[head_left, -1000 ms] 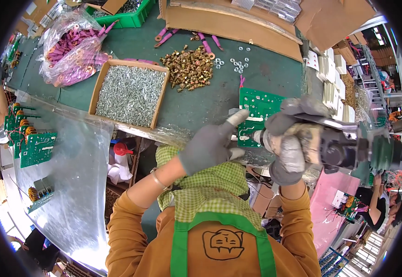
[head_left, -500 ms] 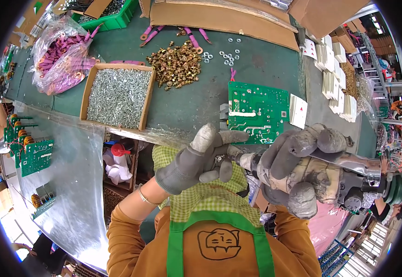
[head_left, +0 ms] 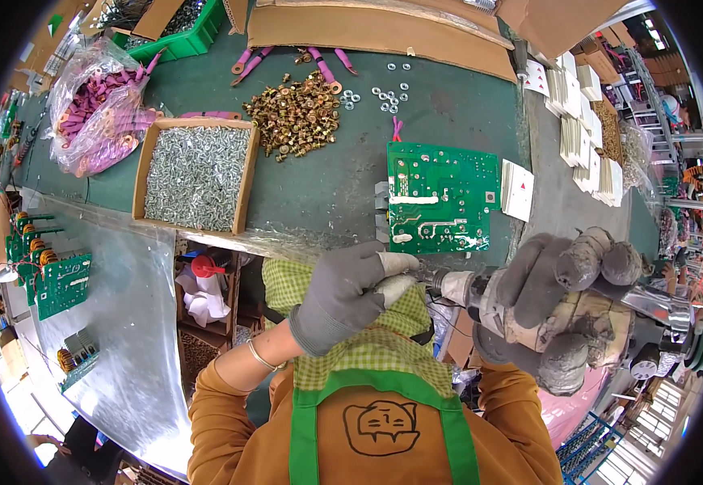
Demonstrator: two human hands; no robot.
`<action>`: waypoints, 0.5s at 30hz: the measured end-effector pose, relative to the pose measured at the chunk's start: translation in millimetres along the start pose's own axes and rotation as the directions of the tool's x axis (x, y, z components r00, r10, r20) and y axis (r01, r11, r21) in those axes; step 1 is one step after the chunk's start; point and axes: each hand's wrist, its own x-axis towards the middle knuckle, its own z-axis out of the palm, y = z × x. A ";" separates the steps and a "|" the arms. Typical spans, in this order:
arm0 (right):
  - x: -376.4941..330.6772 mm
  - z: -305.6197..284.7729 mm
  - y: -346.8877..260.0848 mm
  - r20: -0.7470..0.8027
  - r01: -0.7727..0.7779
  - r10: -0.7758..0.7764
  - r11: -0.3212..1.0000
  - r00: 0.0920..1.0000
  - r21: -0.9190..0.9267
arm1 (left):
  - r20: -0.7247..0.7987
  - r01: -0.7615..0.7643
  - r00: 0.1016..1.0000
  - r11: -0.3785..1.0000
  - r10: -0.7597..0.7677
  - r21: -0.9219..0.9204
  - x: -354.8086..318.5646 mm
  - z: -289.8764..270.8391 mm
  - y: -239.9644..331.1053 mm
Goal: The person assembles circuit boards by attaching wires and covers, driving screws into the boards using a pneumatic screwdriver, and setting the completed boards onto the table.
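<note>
My right hand (head_left: 533,279), in a grey, worn work glove, is wrapped round a power screwdriver (head_left: 454,287). Its body is bound in dirty pale tape, and a metal lever runs along it. The tool lies sideways, its nose pointing left. At that tip, the gloved thumb and forefinger of my left hand (head_left: 339,291) are pinched together; whatever small part sits between them is hidden. Just beyond both hands, a green circuit board (head_left: 448,190) lies on the green bench, with grey parts showing along its left edge.
A shallow cardboard box (head_left: 248,174) full of silver screws stands left of a brass-coloured hardware pile (head_left: 291,117). Several silver nuts or washers (head_left: 389,97) lie behind the board. White card stacks (head_left: 590,149) line the right. Bagged purple cables (head_left: 97,121) lie far left.
My left fingers have closed into a pinch at the screwdriver's tip, where they were spread before. The right hand and tool have shifted slightly right. The whole view has moved a little.
</note>
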 end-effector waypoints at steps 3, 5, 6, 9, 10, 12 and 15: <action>-23.8 -13.1 -1.3 0.022 -0.087 0.085 0.989 0.996 0.121 | 0.006 -0.164 0.986 0.968 0.166 0.188 -1.0 2.2 -6.1; -28.2 -16.8 2.7 0.005 -0.057 0.057 0.993 0.998 0.107 | 0.023 -0.242 0.969 0.917 0.247 0.318 -2.5 3.0 -8.3; -31.4 -15.9 4.5 -0.009 -0.030 0.031 0.995 0.999 0.095 | 0.048 -0.311 0.945 0.842 0.323 0.441 -3.0 4.0 -9.5; -46.5 -12.1 6.5 -0.046 0.045 -0.042 0.998 0.998 0.054 | 0.062 -0.394 0.904 0.771 0.422 0.500 -3.5 9.1 -17.4; -55.6 -12.5 3.4 -0.057 0.068 -0.066 0.997 0.996 0.039 | 0.061 -0.393 0.905 0.772 0.422 0.499 -0.8 10.6 -17.6; -46.0 -22.0 7.5 -0.088 0.119 -0.118 0.993 0.989 0.003 | 0.017 -0.315 0.937 0.824 0.349 0.470 8.9 15.2 -18.0; -58.9 -17.3 8.9 -0.119 0.189 -0.194 0.980 0.974 -0.055 | 0.042 -0.135 0.990 0.818 0.135 0.558 19.4 9.6 -30.8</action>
